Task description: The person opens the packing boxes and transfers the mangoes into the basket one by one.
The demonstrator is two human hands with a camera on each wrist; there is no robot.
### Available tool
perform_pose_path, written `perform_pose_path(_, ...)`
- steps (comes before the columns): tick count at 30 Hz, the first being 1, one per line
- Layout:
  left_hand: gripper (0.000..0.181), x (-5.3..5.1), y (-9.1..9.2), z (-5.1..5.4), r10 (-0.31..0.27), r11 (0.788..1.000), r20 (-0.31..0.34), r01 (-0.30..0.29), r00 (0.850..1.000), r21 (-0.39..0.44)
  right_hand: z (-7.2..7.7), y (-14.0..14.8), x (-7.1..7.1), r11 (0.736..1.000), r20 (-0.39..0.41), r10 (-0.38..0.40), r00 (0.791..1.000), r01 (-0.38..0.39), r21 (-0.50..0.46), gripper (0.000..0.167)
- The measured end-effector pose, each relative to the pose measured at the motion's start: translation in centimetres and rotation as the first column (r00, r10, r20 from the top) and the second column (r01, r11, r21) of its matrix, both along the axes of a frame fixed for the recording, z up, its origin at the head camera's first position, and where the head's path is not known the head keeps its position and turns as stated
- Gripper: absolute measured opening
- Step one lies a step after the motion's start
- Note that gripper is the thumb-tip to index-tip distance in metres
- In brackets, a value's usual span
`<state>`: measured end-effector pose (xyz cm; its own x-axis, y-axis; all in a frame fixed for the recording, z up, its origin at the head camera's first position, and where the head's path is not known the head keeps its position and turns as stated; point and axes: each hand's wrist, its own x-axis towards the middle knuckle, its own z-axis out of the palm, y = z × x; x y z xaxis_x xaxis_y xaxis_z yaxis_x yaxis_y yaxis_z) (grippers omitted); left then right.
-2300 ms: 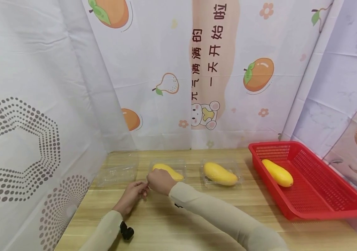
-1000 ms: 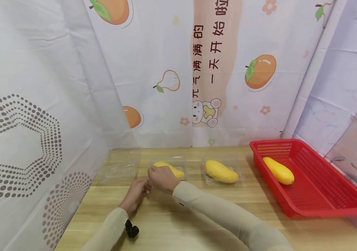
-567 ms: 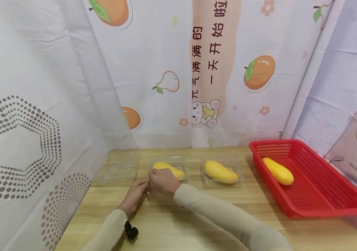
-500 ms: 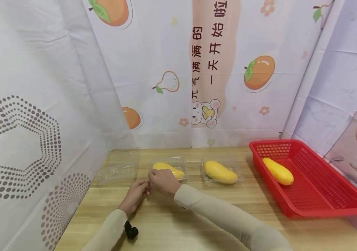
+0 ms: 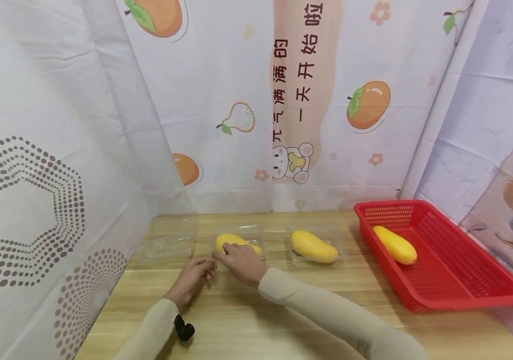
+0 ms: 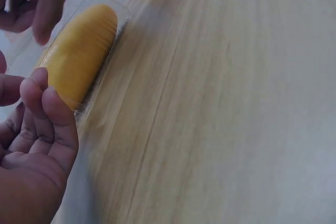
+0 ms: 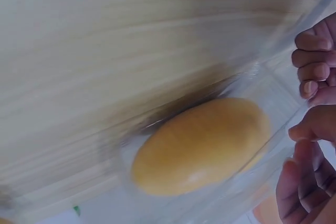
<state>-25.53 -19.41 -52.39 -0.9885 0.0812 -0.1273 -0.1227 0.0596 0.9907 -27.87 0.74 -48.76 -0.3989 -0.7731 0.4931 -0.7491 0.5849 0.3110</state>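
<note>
A yellow mango-like fruit (image 5: 233, 241) lies in a clear plastic box (image 5: 256, 231) at the middle of the table. In front of its left end my two hands are close together. My left hand (image 5: 191, 280) has its fingers curled, palm up in the left wrist view; whether its fingertips pinch a thin clear edge is too faint to tell. My right hand (image 5: 244, 265) is over the box's front, thumb and fingers apart with nothing visible between them. In the right wrist view the fruit (image 7: 202, 148) shows through clear plastic, beside both hands.
To the right stands another clear box with a yellow fruit (image 5: 314, 246) in it. A clear box (image 5: 166, 247) without fruit sits at the back left. The red basket (image 5: 468, 295) at the right holds one yellow fruit (image 5: 396, 245). Patterned curtains (image 5: 220, 165) enclose the table's back and sides.
My right hand has loosened its fingers and drawn slightly right, away from the left hand. The left hand has stayed almost in place. Boxes and basket have not moved; the view shifted slightly.
</note>
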Motion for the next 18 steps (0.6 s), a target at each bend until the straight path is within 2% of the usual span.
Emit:
perform_pose_path(2, 0.034, -0.1, 0.0, -0.1, -0.008, 1.000, 0.000, 0.008, 1.000, 0.000, 0.0, 0.5, 0.0, 1.000, 0.000, 0.007, 1.000, -0.007, -0.015, 0.040)
perform_pose_path(4, 0.033, -0.3, -0.1, -0.1, -0.012, 1.000, 0.003, 0.012, 1.000, 0.002, 0.0, 1.0, 0.0, 1.000, -0.011, -0.010, 1.000, 0.009, -0.013, 0.041)
perform_pose_path(9, 0.030, -0.3, -0.1, -0.2, -0.017, 1.000, 0.009, 0.017, 1.000, 0.003, 0.2, 2.0, -0.1, 0.998, 0.011, -0.053, 0.999, 0.053, -0.021, 0.031)
perform_pose_path(13, 0.031, -0.3, -0.1, -0.1, -0.023, 1.000, 0.015, 0.022, 1.000, 0.012, 0.2, 2.9, -0.1, 0.997, 0.073, -0.032, 0.997, 0.037, -0.071, 0.023)
perform_pose_path(18, 0.029, -0.4, -0.4, -0.1, -0.023, 1.000, 0.021, 0.022, 1.000, 0.015, 0.0, 4.3, -0.2, 0.994, 0.099, -0.014, 0.995, 0.025, -0.110, 0.018)
